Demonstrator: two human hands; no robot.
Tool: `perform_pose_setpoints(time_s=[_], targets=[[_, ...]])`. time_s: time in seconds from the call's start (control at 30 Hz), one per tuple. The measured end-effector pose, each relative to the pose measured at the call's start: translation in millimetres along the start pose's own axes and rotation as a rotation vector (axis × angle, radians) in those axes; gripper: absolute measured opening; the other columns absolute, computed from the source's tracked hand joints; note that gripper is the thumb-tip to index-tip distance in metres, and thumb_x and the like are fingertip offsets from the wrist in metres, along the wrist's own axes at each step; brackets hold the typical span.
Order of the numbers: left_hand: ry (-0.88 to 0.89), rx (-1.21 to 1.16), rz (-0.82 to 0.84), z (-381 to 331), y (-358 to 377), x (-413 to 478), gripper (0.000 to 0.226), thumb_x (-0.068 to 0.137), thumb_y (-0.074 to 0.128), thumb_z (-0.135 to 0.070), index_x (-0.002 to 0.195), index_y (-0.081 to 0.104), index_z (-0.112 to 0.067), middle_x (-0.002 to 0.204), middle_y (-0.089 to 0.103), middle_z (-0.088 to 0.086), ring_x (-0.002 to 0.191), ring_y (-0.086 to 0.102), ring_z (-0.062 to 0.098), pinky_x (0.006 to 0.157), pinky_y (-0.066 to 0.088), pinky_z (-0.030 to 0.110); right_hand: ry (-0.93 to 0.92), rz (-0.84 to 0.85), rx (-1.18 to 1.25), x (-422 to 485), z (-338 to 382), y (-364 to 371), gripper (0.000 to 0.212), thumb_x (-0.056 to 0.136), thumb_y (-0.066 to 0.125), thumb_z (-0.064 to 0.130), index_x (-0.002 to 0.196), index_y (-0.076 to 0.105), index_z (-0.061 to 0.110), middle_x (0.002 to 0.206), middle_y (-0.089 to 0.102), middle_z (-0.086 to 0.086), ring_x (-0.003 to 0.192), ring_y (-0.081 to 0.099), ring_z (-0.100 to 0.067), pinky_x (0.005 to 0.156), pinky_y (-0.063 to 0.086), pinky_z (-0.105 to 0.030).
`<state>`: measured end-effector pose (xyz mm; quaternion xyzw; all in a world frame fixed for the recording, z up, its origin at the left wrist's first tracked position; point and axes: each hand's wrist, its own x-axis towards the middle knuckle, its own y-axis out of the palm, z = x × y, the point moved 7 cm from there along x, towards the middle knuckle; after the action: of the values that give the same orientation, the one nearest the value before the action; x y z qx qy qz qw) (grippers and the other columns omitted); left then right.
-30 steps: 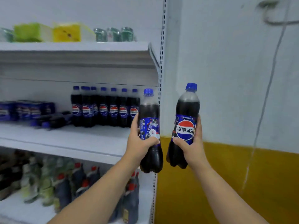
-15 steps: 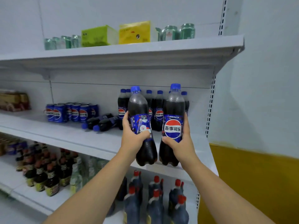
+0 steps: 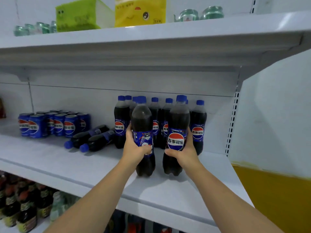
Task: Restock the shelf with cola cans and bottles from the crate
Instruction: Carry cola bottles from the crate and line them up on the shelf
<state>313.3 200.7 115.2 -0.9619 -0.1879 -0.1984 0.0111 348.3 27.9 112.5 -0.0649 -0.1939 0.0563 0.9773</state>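
Observation:
My left hand grips a cola bottle with a blue cap and blue label. My right hand grips a second cola bottle with the red, white and blue logo facing me. Both bottles stand upright, side by side, at or just above the white middle shelf, in front of a row of standing cola bottles. Two cola bottles lie on their sides to the left. Several blue cola cans stand farther left. The crate is not in view.
An upper shelf overhangs close above the bottle caps, carrying green and yellow boxes and glassware. The lower shelf holds dark bottles with red caps. A perforated upright and a white and yellow wall bound the right side.
Both hands have carried the two bottles forward and down to the middle shelf, in front of the standing row. The view has swung left and closer to the shelf.

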Motion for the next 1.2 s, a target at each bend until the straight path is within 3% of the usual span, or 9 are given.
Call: perform_pose_setpoints(time_s=[0.23, 0.4, 0.5, 0.67, 0.77, 0.83, 0.93, 1.07, 1.2], targets=[[-0.045, 0.012, 0.174, 30.2, 14.6, 46.0, 0.088, 0.068, 0.064, 0.017, 0.14, 0.029, -0.02, 0.121, 0.058, 0.009, 0.107, 0.059, 0.023, 0.086, 0.047, 0.035, -0.001, -0.035, -0.008, 22.6, -24.2, 13.5, 0.105, 0.07, 0.073, -0.007, 0.144, 0.015, 0.037, 0.108, 0.049, 0.025, 0.111, 0.05, -0.007, 0.096, 0.041, -0.027], [-0.079, 0.01, 0.32, 33.3, 14.3, 56.4, 0.076, 0.072, 0.06, 0.018, 0.127, 0.036, -0.028, 0.105, 0.063, -0.001, 0.097, 0.06, 0.011, 0.076, 0.046, 0.022, 0.019, -0.063, 0.004, 29.9, -35.9, 19.7, 0.1, 0.07, 0.073, -0.007, 0.139, 0.02, 0.042, 0.12, 0.052, 0.016, 0.113, 0.051, -0.007, 0.097, 0.042, -0.03], [-0.076, 0.062, 0.399, 38.2, 11.0, 56.1, 0.076, 0.073, 0.064, 0.013, 0.13, 0.035, -0.029, 0.106, 0.061, -0.009, 0.104, 0.059, 0.012, 0.085, 0.045, 0.025, 0.034, -0.074, 0.001, 29.9, -38.1, 22.6, 0.098, 0.07, 0.072, -0.007, 0.141, 0.021, 0.037, 0.125, 0.051, 0.012, 0.114, 0.05, -0.008, 0.093, 0.042, -0.027], [0.02, 0.65, 0.237, 46.7, -5.2, 44.3, 0.096, 0.059, 0.083, -0.047, 0.136, 0.032, -0.021, 0.13, 0.04, 0.004, 0.119, 0.048, 0.022, 0.097, 0.044, 0.036, 0.05, -0.045, -0.071, 25.7, -41.1, 23.5, 0.1, 0.066, 0.078, -0.003, 0.138, 0.021, 0.037, 0.116, 0.051, 0.017, 0.106, 0.052, -0.002, 0.087, 0.045, -0.022], [0.038, 0.766, 0.216, 46.2, -4.9, 37.4, 0.092, 0.059, 0.08, -0.052, 0.129, 0.034, -0.015, 0.127, 0.047, 0.009, 0.112, 0.054, 0.027, 0.088, 0.047, 0.035, 0.055, -0.068, -0.249, 17.1, -44.0, 20.7, 0.103, 0.055, 0.088, 0.022, 0.136, 0.026, 0.036, 0.129, 0.052, 0.007, 0.117, 0.052, -0.011, 0.097, 0.045, -0.033], [0.074, 0.737, 0.216, 44.0, -4.6, 38.1, 0.083, 0.064, 0.08, -0.045, 0.128, 0.034, -0.016, 0.125, 0.053, 0.008, 0.109, 0.057, 0.027, 0.085, 0.047, 0.034, 0.06, -0.109, -0.308, 12.7, -43.5, 19.2, 0.105, 0.056, 0.088, 0.023, 0.14, 0.026, 0.029, 0.132, 0.052, 0.004, 0.114, 0.051, -0.009, 0.095, 0.043, -0.028], [0.078, 0.55, 0.291, 46.3, -8.2, 42.3, 0.088, 0.074, 0.076, -0.023, 0.142, 0.021, -0.021, 0.132, 0.054, 0.004, 0.117, 0.054, 0.023, 0.089, 0.042, 0.025, 0.019, -0.151, -0.313, 8.1, -38.4, 21.1, 0.107, 0.063, 0.083, 0.012, 0.145, 0.017, 0.03, 0.132, 0.051, 0.007, 0.113, 0.048, -0.005, 0.092, 0.039, -0.022], [0.124, 0.416, 0.351, 50.4, -7.7, 41.9, 0.099, 0.083, 0.064, -0.01, 0.147, -0.009, -0.034, 0.146, 0.038, 0.004, 0.129, 0.044, 0.022, 0.097, 0.034, 0.024, -0.046, -0.127, -0.361, 6.3, -32.1, 31.6, 0.108, 0.073, 0.074, 0.007, 0.133, -0.004, 0.052, 0.134, 0.044, 0.014, 0.118, 0.042, -0.001, 0.095, 0.034, -0.018], [0.22, 0.763, 0.245, 51.5, -5.0, 29.7, 0.106, 0.08, 0.067, -0.041, 0.146, -0.016, -0.032, 0.135, 0.034, 0.013, 0.113, 0.052, 0.031, 0.086, 0.045, 0.031, -0.053, -0.148, -0.428, 6.4, -36.2, 36.6, 0.113, 0.076, 0.072, 0.008, 0.132, -0.017, 0.047, 0.147, 0.038, 0.004, 0.127, 0.044, -0.013, 0.096, 0.033, -0.019]])
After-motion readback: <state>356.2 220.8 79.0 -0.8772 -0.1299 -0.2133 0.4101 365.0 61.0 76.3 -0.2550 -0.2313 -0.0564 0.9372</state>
